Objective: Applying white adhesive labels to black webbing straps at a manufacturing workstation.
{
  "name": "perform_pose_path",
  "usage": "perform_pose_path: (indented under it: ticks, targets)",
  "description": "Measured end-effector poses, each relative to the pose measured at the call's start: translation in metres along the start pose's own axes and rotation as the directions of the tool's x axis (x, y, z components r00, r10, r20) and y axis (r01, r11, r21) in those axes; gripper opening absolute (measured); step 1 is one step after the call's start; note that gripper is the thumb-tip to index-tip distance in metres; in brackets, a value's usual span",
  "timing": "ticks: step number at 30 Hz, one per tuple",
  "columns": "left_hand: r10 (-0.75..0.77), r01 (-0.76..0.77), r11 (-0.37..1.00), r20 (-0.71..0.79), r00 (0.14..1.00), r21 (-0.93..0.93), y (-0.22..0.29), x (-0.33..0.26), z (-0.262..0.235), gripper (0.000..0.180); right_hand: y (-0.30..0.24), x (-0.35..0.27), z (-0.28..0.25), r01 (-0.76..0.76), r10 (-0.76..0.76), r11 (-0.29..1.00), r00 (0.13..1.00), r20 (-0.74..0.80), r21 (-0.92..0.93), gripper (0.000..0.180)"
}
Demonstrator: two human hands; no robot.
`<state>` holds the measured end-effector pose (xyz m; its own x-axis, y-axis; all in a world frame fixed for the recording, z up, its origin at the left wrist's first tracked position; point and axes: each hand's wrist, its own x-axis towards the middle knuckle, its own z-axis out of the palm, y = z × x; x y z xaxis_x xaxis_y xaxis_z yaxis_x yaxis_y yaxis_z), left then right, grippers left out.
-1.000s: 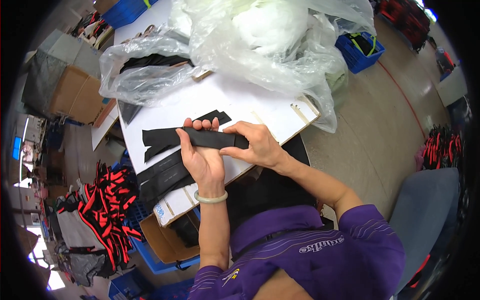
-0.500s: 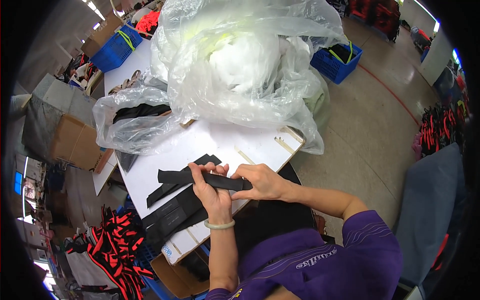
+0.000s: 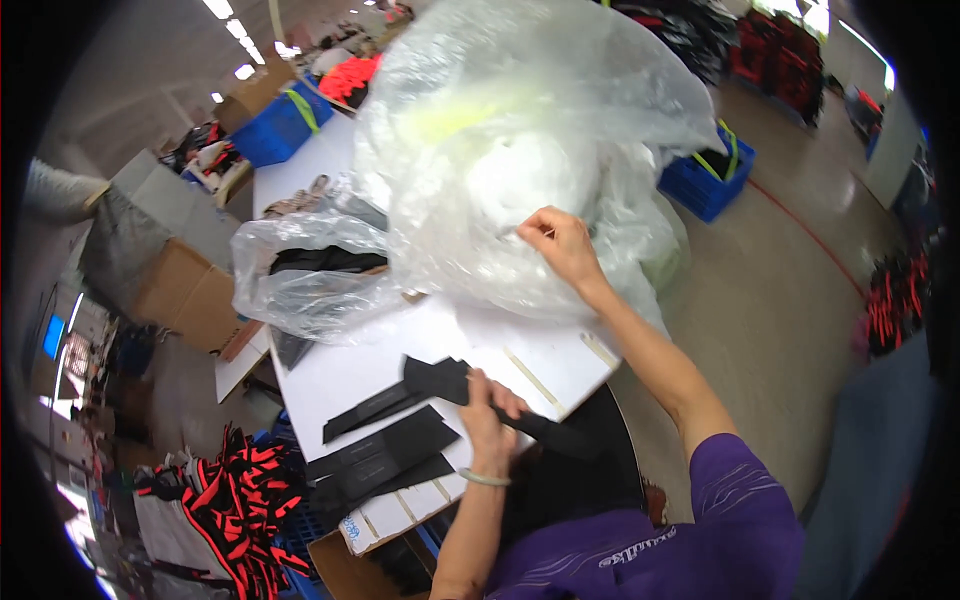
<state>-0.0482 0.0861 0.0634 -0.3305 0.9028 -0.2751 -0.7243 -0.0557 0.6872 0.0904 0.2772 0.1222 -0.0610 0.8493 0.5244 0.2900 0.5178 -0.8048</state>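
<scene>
My left hand (image 3: 488,422) is closed round a black fabric strip (image 3: 437,378) over the front of the white table. One end of that strip points left over the tabletop; its other end, smeared by motion, hangs to the right toward my lap. My right hand (image 3: 562,245) is raised in front of a large clear plastic bag (image 3: 450,200) with white material inside. Its fingers are pinched together, and whatever may be between them is too small to make out. Several more black strips (image 3: 385,462) lie stacked on the table left of my left hand.
The white table (image 3: 370,345) also bears a smaller clear bag (image 3: 315,295) with black pieces inside. Blue baskets (image 3: 272,130) stand at the far left and beyond the table's right side (image 3: 705,190). Black-and-red pieces (image 3: 235,520) are heaped at the lower left. A cardboard box (image 3: 180,295) is left of the table.
My right hand has let go of the black strip and moved up and away to the plastic bag. The left hand keeps the strip, now tilted down to the right. The whole view has shifted.
</scene>
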Motion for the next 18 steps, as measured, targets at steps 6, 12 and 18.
perform_pose_path:
  ticks: [6,12,18]
  targets:
    - [0.003,-0.112,0.871,0.224,0.975,0.478,-0.075,-0.018,-0.013,0.028,0.17,0.073,0.025,0.165,-0.17,0.715,0.984,0.06,-0.68,0.044]
    - [-0.002,-0.128,0.826,0.231,0.973,0.549,-0.065,-0.022,-0.016,0.035,0.126,0.036,0.061,0.189,-0.198,0.751,0.979,0.057,-0.633,0.013]
    - [0.027,-0.159,0.822,0.242,0.97,0.547,-0.059,-0.024,-0.008,0.032,-0.011,0.043,0.023,0.359,-0.408,0.903,0.888,-0.213,-0.236,0.009]
